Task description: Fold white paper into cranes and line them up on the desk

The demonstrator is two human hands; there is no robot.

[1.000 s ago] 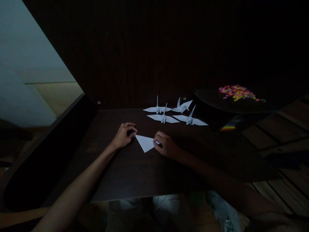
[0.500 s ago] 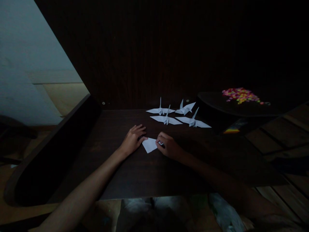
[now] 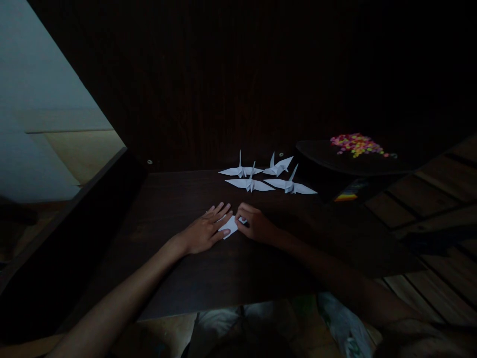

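The left forearm is rising from the lower left of the frame, and the left hand (image 3: 204, 232) is lying palm down near the center, its fingers spreading open and pressing flat over the left part of the paper (image 3: 230, 226). The right forearm is reaching in from the lower right, and the right hand (image 3: 256, 224) is curling its fingers and thumb closed, pinching the paper's right corner. The paper is resting on the table (image 3: 186, 286), just below the frame's center, between the two hands. Both hands are covering much of it, so its full outline is not showing, and the right hand's outer fingers are hiding behind the front ones. Above, four cranes (image 3: 250, 185) are standing close together, their wings partly overlapping. At the right, small colorful pieces (image 3: 357, 144) are blurring together in the dimness, and the right forearm is fading into shadow.
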